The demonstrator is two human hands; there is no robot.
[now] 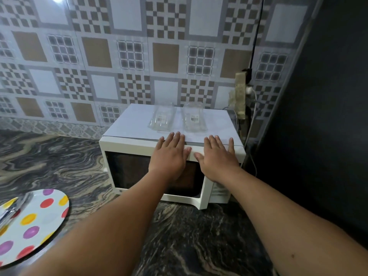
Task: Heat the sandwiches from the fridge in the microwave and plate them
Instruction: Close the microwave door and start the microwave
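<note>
No words, brands or numbers can be read anywhere. Two small white labels are seen, one on each of the two clear plastic containers lying on top of the microwave. On the label of the right container a barcode is printed in black bars, with a row of tiny characters beneath it that is too small to be made out. On the label of the left container a smaller barcode and faint print are shown, equally illegible. On the microwave's control panel pale markings are visible but blurred beyond reading.
</note>
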